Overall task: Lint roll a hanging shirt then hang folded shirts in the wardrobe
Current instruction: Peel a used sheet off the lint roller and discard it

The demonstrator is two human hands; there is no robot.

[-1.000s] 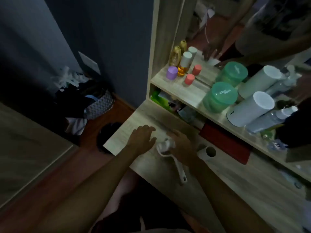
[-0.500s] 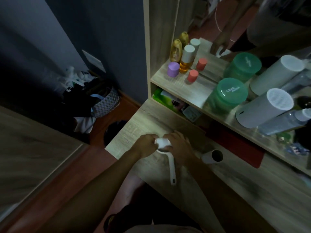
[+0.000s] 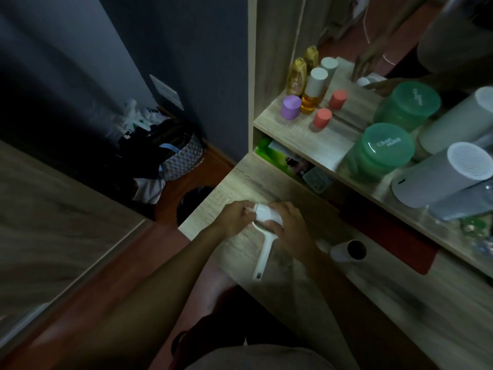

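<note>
Head view, roller: my white plastic lint roller lies over the pale wood-grain counter, its roll end far, between my hands, and its flat handle pointing near, toward me.
Left grip: my left hand pinches narrowly at the left end of the roll; whether it has a sheet edge or a cover I cannot tell.
Right grip: my right hand is closed around the right side of the roll, steadying it.
Step in hand: I judge I am readying the roller, probably peeling a sheet or freeing the roll.
How to do it well: hold the roll firm with the right hand so it cannot spin, and pull slowly and evenly with the left.
Nearby: a white cardboard-cored spare roll lies just right of my right wrist, so I should keep my elbow in.
Shirts: neither the hanging shirt nor the folded shirts are in view.
Progress: early, since rolling has not begun.
</note>
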